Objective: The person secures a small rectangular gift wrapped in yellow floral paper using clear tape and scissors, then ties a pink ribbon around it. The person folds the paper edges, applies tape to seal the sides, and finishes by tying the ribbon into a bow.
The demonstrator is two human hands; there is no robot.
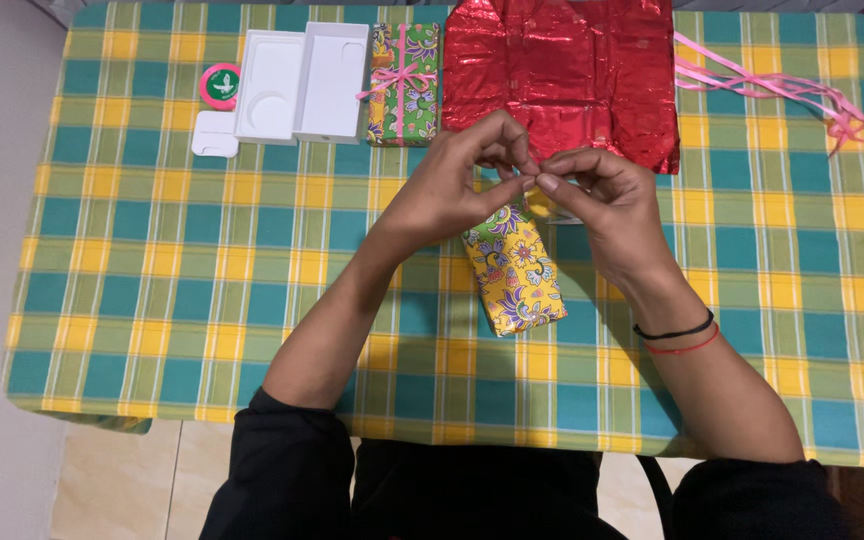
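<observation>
Yellow wrapped box [515,268] lies at centre on the checked surface [152,250]; at twelve o'clock I see red foil [562,75]. Left hand [457,185] and right hand [602,205] pinch shut on clear tape [552,200] above it.

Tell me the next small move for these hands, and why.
Probably lower the small clear strip pinched between the left hand and right hand onto the yellow wrapped box. Both hands hold it just above the box's far end, apparently not yet stuck down.
</observation>
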